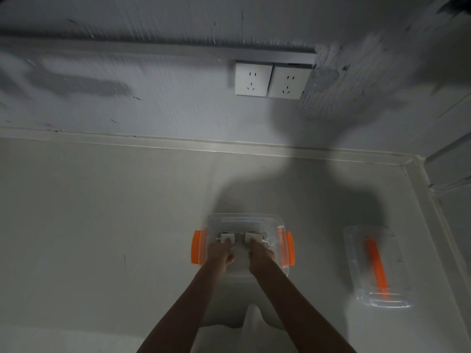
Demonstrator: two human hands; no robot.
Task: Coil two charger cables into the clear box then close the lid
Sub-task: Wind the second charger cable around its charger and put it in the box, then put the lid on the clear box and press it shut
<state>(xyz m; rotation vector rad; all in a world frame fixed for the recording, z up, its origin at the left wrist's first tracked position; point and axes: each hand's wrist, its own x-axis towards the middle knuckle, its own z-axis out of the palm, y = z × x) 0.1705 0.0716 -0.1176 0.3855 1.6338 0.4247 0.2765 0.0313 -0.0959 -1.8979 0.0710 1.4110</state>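
Note:
A clear box [244, 220] with orange side latches stands open on the pale surface. Inside it lie two white charger plugs with coiled cables, the left charger [227, 236] and the right charger [253, 236] side by side. My left hand [221, 256] reaches into the box with its fingertips on the left charger. My right hand [260, 254] does the same on the right charger. Whether the fingers grip or only press, I cannot tell. The clear lid [377, 266] with an orange handle lies apart on the right.
A wall rises behind the surface with two white sockets [272, 80] on it. A raised lip [229, 146] borders the surface at the back and the right edge. My shadow falls across the middle.

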